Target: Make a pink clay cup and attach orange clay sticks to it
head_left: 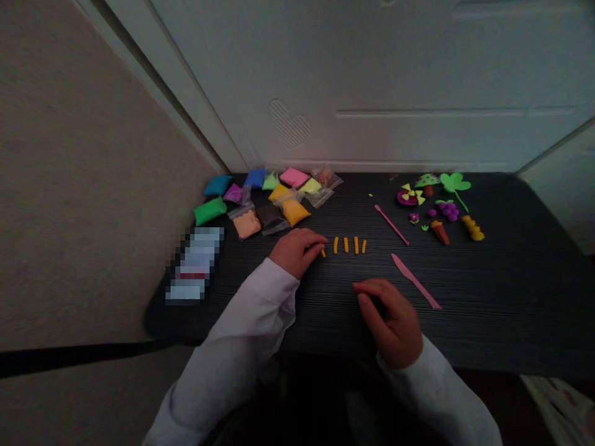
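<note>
White sleeves (232, 341) lie nearest the camera, below both sets of fingers, reaching over a dark ribbed tabletop (511, 291). Farthest left, well apart from the left fingers, is a pixelated rectangular object (195, 265). Beyond the left fingers and to their left sits a cluster of soft-clay packets: teal packet (218, 185), green packet (210, 212), purple packet (233, 194), peach packet (246, 223), blue packet (255, 179), black packet (271, 218), orange packet (295, 212) and pink packet (294, 178), among others.

The left hand (297, 251) brings thumb and index finger together on a short orange clay stick (323, 253), its lower end showing beneath the tips. Just right of these fingertips, four more orange clay sticks (346, 245) stand in a spaced row. Nearer the camera than that row, the right hand (390, 319) holds its fingers loosely curled, a small gap between thumb and index tip, nothing visible in it.

Beyond the right fingers lies a thin pink tool (392, 225); to their right is a pink plastic knife (415, 282). Farther off, beyond the knife, come a purple dish with yellow pieces (408, 197), a spotted mushroom (428, 183), a dark red cone (440, 233), a purple grape cluster (449, 211), a green clover shape (455, 182) and a lumpy yellow piece (473, 228).
</note>
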### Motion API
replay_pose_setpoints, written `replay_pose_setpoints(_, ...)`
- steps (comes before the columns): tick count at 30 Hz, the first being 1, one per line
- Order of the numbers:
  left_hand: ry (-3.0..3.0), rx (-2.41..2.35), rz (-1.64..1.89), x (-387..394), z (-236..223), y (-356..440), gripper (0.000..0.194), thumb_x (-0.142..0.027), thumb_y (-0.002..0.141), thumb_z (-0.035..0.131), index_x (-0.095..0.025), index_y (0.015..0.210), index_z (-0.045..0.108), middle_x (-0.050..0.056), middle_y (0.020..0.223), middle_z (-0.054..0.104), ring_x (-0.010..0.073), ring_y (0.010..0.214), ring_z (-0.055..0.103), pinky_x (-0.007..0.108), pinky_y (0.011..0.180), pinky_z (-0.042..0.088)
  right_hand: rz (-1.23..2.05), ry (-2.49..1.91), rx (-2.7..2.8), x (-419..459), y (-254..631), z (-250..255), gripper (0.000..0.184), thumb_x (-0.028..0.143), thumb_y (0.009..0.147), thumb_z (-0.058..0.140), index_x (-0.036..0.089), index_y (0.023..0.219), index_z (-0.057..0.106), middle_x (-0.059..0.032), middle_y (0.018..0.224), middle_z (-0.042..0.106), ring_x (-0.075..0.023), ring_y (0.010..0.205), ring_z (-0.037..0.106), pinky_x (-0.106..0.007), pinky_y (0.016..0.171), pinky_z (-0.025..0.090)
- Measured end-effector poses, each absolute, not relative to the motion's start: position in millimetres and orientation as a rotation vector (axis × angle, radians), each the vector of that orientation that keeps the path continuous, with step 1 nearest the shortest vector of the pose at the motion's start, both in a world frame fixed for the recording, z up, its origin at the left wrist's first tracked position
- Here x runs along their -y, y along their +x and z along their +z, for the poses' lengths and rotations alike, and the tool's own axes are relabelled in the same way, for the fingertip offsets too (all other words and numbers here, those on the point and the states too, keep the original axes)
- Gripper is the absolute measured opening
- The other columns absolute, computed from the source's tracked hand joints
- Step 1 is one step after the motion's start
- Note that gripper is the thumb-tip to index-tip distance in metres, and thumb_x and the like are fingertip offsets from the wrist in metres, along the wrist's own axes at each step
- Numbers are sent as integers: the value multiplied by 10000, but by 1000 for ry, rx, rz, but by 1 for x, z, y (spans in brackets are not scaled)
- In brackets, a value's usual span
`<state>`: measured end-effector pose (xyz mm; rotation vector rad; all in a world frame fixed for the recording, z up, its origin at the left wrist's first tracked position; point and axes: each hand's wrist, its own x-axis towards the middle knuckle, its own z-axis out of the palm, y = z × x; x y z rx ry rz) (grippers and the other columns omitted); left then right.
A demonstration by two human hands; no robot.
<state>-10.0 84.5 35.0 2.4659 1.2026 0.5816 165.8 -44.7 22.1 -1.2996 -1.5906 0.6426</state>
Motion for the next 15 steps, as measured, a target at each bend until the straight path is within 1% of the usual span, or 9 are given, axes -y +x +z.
replay_pose_setpoints(2, 2515, -1202, 493, -90, 36, -8, 187, -203, 771, 507, -175, 885, 653, 57, 858, 686, 186, 824, 611, 331, 746, 471, 634, -1290, 1601, 45, 166, 22, 201, 142, 788, 490, 194, 944, 604, -58, 873, 633, -168, 839, 584, -327, 733, 479)
replay_pose_setpoints(6, 2458, -1307, 424, -97, 35, 0, 228, -212, 724, 574, -199, 944, 629, 27, 821, 694, 202, 818, 599, 366, 764, 444, 624, -1292, 1617, 45, 166, 22, 197, 153, 793, 483, 194, 938, 608, -63, 866, 640, -175, 833, 589, -336, 721, 488)
replay_pose_setpoints(10, 2410, -1343, 442, -102, 29, 5, 169, -233, 704, 597, -198, 865, 636, 14, 766, 695, 204, 797, 596, 369, 754, 436, 628, -1295, 1620, 44, 165, 22, 197, 161, 794, 482, 198, 938, 611, -64, 872, 643, -177, 839, 590, -343, 734, 488)
replay_pose_setpoints(15, 2389, -1329, 493, -105, 21, 4, 128, -273, 717, 582, -210, 807, 650, 15, 775, 691, 186, 783, 604, 324, 708, 446, 657, -1292, 1624, 44, 164, 22, 195, 158, 795, 479, 194, 933, 612, -66, 869, 633, -171, 834, 586, -341, 738, 485)
